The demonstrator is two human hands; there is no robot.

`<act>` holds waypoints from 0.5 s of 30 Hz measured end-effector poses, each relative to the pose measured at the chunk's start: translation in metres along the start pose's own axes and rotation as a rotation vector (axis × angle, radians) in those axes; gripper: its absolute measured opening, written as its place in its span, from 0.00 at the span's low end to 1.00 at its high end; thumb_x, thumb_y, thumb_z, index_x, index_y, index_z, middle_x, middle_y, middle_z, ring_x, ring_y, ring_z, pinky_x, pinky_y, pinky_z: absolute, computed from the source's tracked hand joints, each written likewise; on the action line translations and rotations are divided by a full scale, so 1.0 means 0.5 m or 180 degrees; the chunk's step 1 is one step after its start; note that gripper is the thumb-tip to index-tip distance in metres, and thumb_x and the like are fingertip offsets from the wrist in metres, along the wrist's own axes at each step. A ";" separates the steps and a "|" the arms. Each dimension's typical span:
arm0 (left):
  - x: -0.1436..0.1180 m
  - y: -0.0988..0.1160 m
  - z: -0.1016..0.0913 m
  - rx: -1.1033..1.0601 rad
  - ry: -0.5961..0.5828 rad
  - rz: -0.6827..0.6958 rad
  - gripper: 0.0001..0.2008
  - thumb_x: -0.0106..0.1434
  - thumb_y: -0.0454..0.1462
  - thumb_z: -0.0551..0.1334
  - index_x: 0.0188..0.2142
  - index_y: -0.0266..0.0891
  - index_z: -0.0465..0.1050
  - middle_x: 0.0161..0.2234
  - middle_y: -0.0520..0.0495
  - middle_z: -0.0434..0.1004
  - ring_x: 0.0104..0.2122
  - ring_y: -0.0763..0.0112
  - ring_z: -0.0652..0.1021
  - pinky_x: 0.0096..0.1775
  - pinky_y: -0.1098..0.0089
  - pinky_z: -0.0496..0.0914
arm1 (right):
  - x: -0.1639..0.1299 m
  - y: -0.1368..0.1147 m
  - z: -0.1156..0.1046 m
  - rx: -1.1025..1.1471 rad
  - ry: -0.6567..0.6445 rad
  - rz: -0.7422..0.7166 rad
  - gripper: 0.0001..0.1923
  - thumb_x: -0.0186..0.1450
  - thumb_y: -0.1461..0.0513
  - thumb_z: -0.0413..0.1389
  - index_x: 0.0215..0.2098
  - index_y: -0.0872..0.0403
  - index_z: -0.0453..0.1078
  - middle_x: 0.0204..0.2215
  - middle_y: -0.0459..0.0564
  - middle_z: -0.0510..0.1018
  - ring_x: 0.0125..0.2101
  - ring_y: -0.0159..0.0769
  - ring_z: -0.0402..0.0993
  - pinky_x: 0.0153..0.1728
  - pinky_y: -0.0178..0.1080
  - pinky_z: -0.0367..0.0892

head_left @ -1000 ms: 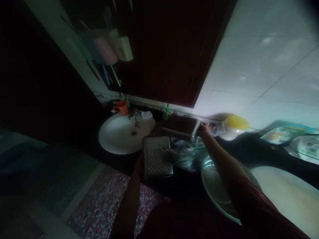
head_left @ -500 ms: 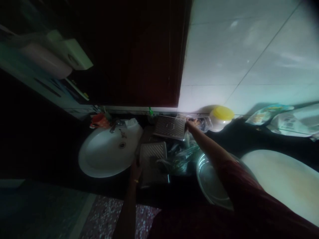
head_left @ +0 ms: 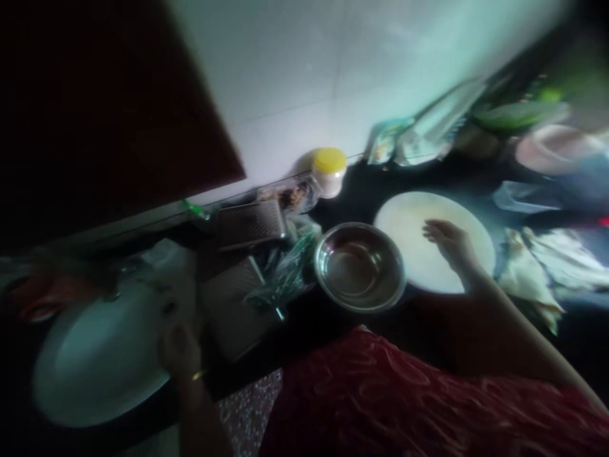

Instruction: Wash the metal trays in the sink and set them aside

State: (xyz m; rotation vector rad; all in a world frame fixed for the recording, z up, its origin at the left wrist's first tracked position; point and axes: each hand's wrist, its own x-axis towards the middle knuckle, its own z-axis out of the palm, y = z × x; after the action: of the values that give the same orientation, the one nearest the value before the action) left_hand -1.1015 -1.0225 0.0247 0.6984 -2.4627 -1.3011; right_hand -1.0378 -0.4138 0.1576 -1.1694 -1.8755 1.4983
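Note:
The picture is dark and blurred by motion. My right hand [head_left: 450, 244] hovers with fingers spread over a round pale board [head_left: 413, 219] on the black counter, holding nothing. Left of it sits an empty steel bowl [head_left: 359, 266]. My left hand [head_left: 178, 349], with a gold bangle at the wrist, rests at the counter's front edge between the white sink [head_left: 95, 362] and a ribbed metal tray [head_left: 233, 304]; whether it grips the tray is not visible. A second ribbed tray [head_left: 250, 223] leans against the wall behind.
A yellow-lidded jar [head_left: 328, 170] stands by the white tiled wall. Clear plastic bags [head_left: 285, 266] lie between the trays and the bowl. Packets, cloths and bowls crowd the counter's right end [head_left: 537, 158]. A dark cabinet [head_left: 104, 108] hangs at upper left.
My right hand has let go of the far tray by the wall and swung right, over the round board. The view has turned right and blurred. My left hand stays near the sink.

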 end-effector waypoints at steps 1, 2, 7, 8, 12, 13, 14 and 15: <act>-0.006 0.021 0.002 -0.0026 -0.0034 0.0153 0.22 0.58 0.50 0.60 0.44 0.36 0.72 0.51 0.36 0.74 0.55 0.50 0.71 0.59 0.52 0.61 | -0.029 0.038 -0.083 -0.0308 0.0387 0.0040 0.07 0.60 0.69 0.57 0.33 0.54 0.77 0.25 0.47 0.77 0.26 0.30 0.70 0.34 0.36 0.66; -0.019 0.046 0.011 -0.0101 -0.0252 0.0261 0.23 0.57 0.52 0.60 0.42 0.37 0.73 0.48 0.37 0.76 0.51 0.51 0.74 0.56 0.53 0.65 | -0.064 0.077 -0.155 -0.0556 0.0677 0.0173 0.07 0.60 0.68 0.56 0.32 0.54 0.76 0.24 0.47 0.76 0.25 0.30 0.70 0.32 0.36 0.66; -0.209 0.191 0.160 -0.0574 -0.3474 -0.0269 0.25 0.55 0.56 0.61 0.37 0.37 0.76 0.36 0.41 0.80 0.35 0.61 0.78 0.39 0.64 0.72 | -0.230 0.260 -0.344 -0.0948 0.1100 0.1169 0.12 0.56 0.63 0.57 0.39 0.59 0.74 0.27 0.52 0.77 0.24 0.32 0.72 0.27 0.34 0.66; -0.256 0.213 0.197 -0.0526 -0.4015 -0.0526 0.25 0.56 0.55 0.62 0.40 0.35 0.75 0.36 0.40 0.80 0.33 0.62 0.78 0.37 0.66 0.72 | -0.249 0.288 -0.354 -0.0947 0.0992 0.1318 0.14 0.56 0.62 0.57 0.40 0.59 0.74 0.27 0.52 0.78 0.24 0.32 0.72 0.26 0.34 0.66; -0.389 0.268 0.303 -0.0375 -0.4615 -0.1788 0.25 0.67 0.51 0.50 0.52 0.34 0.66 0.39 0.38 0.80 0.31 0.68 0.79 0.33 0.71 0.70 | -0.276 0.362 -0.366 -0.1161 0.0481 0.1183 0.13 0.57 0.61 0.56 0.39 0.59 0.76 0.26 0.50 0.78 0.25 0.32 0.72 0.27 0.33 0.64; -0.406 0.277 0.319 -0.0390 -0.4577 -0.2030 0.26 0.69 0.52 0.47 0.53 0.34 0.64 0.38 0.38 0.80 0.31 0.68 0.79 0.32 0.71 0.70 | -0.270 0.370 -0.370 -0.1170 0.0422 0.1103 0.12 0.57 0.62 0.56 0.37 0.58 0.76 0.27 0.49 0.78 0.26 0.31 0.72 0.27 0.32 0.64; -0.420 0.286 0.331 -0.0409 -0.4543 -0.2224 0.27 0.69 0.52 0.44 0.52 0.34 0.63 0.38 0.37 0.80 0.30 0.68 0.79 0.32 0.70 0.71 | -0.258 0.375 -0.377 -0.1096 0.0400 0.1074 0.10 0.57 0.63 0.56 0.36 0.57 0.76 0.27 0.49 0.78 0.26 0.30 0.71 0.27 0.32 0.63; -0.430 0.295 0.342 -0.0443 -0.4520 -0.2375 0.27 0.69 0.53 0.43 0.51 0.34 0.63 0.37 0.36 0.80 0.30 0.67 0.80 0.31 0.69 0.71 | -0.240 0.378 -0.385 -0.0911 0.0396 0.1107 0.10 0.57 0.64 0.56 0.36 0.57 0.76 0.26 0.48 0.78 0.25 0.29 0.70 0.26 0.31 0.63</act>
State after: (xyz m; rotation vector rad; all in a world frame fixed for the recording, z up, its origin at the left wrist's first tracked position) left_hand -1.0379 -0.7180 0.0484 0.8466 -3.0516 -3.0315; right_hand -0.7620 -0.4010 0.0536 -1.7548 -1.9167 1.3126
